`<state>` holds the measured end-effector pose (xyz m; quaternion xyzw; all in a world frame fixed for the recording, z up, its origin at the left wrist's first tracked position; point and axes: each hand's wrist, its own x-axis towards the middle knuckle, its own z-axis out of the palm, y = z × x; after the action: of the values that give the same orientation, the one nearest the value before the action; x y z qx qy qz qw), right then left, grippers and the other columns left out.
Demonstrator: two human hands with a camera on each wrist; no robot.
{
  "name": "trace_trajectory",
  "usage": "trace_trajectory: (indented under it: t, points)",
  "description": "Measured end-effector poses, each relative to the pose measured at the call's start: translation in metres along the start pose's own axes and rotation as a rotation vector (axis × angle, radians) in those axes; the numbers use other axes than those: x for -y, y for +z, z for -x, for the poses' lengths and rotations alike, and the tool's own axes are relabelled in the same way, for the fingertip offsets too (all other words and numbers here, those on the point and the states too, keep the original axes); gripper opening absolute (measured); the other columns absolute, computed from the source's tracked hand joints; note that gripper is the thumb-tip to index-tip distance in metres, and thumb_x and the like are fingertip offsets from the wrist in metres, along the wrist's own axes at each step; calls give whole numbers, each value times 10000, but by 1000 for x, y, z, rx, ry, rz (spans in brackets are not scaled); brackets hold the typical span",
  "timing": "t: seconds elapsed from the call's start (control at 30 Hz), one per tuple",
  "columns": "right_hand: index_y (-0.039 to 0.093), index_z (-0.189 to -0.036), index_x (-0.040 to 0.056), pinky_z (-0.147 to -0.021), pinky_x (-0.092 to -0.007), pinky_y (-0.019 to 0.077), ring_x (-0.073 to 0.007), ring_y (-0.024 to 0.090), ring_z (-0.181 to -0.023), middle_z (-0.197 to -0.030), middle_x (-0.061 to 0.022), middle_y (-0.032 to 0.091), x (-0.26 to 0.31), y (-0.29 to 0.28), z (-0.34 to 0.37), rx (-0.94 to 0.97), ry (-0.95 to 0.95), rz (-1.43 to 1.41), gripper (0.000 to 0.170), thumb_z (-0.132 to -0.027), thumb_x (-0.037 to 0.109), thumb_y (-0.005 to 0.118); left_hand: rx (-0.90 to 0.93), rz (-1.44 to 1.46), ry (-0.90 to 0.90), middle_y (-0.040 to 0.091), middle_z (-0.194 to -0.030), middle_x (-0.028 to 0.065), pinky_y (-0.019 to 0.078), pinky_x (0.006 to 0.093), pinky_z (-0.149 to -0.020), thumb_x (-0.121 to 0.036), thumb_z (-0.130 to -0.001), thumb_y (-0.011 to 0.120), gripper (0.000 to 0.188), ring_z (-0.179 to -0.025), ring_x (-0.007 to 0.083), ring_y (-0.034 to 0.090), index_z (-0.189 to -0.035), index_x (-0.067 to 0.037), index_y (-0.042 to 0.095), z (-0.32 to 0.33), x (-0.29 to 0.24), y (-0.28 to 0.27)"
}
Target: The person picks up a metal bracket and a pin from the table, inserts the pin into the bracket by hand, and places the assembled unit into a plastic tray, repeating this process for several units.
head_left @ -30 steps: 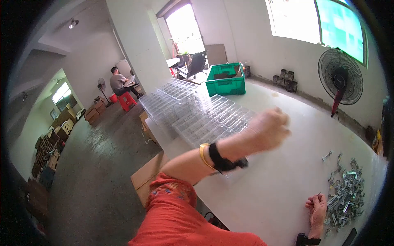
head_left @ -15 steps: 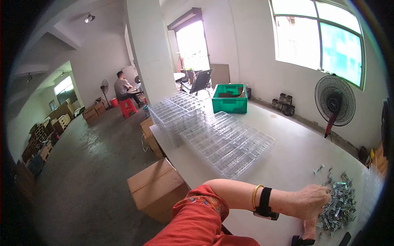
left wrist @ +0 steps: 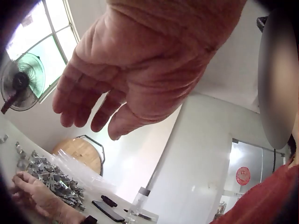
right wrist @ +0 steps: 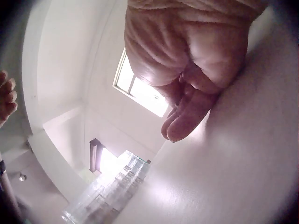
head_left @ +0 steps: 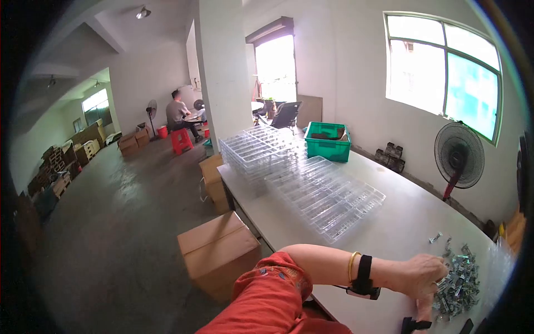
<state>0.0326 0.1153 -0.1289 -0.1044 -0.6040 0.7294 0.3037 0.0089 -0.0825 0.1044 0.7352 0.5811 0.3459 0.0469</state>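
At the table's right side lies a pile of small metal brackets [head_left: 460, 284]. My left hand [head_left: 421, 276], with a gold bangle and black wrist strap behind it, reaches across to the pile's near edge. In the left wrist view its fingers [left wrist: 81, 100] are loosely bent, with nothing visible against the palm. Beneath it, my right hand [left wrist: 39, 198] rests beside the brackets, mostly covered in the head view. The right fingers [right wrist: 187, 116] curl inward close over the table; I cannot tell whether they hold a bracket.
Clear compartment trays [head_left: 334, 203] lie mid-table, beside a taller stack [head_left: 258, 145]. A green crate [head_left: 327, 147] stands behind them. A phone [left wrist: 107, 211] lies near the pile. Cardboard boxes [head_left: 219, 245] stand left of the table; a fan [head_left: 459, 156] stands beyond it. A person [head_left: 178, 111] sits far back.
My left hand has swung from over the clear trays to the bracket pile, then stayed there. The right hand remains beside the pile. The head view has shifted, showing the trays uncovered.
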Motion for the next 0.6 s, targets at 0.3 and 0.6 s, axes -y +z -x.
trace_trajectory:
  t: [0.3, 0.6]
  points:
    - [537, -1024, 83, -521, -290, 487, -129, 588, -616, -790, -42, 600, 5, 39, -13, 150, 0, 117, 84, -981, 154, 552, -143, 28, 30, 583, -861, 187, 457, 473, -747, -141, -769, 639, 163, -883, 402, 578, -821, -7, 560, 27, -1, -15]
    - [543, -1020, 83, -518, -291, 481, -127, 584, -611, -781, -40, 599, 33, 62, -23, 252, -34, 263, 83, -978, 154, 553, -402, 107, 26, 575, -760, 211, 448, 475, -670, -55, -731, 618, 117, -778, 438, 577, -758, 4, 521, 39, -25, -18]
